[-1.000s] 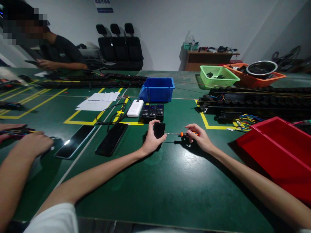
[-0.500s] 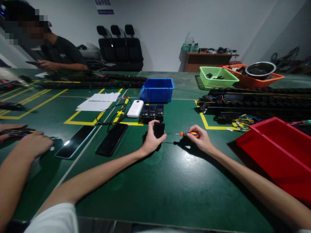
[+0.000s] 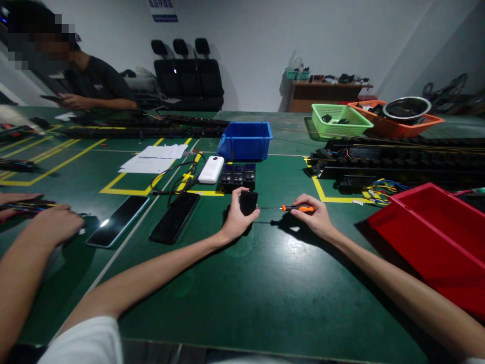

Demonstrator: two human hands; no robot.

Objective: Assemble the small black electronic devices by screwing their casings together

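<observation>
My left hand (image 3: 238, 220) is closed around a small black box-shaped part (image 3: 248, 202), holding it upright just over the green table (image 3: 242, 298). Between the thumb and fingers of my right hand (image 3: 313, 217) is a screwdriver (image 3: 299, 208) with an orange and black handle. Its thin shaft points left and reaches the right side of the black part; whether the tip sits in a screw is too small to tell. Right behind my left hand stand several black modules (image 3: 238, 177) side by side.
Two phones (image 3: 175, 218) (image 3: 118, 221) and a white power bank (image 3: 211, 170) lie to the left. A blue bin (image 3: 248, 141) stands behind, a red bin (image 3: 428, 237) at right. Black rails with wires (image 3: 379, 159) lie back right. A co-worker's hand (image 3: 56, 222) holds wires at far left.
The fingers of my right hand have shifted on the screwdriver handle, so more of its orange and black grip shows. My left hand and the black part stay in place.
</observation>
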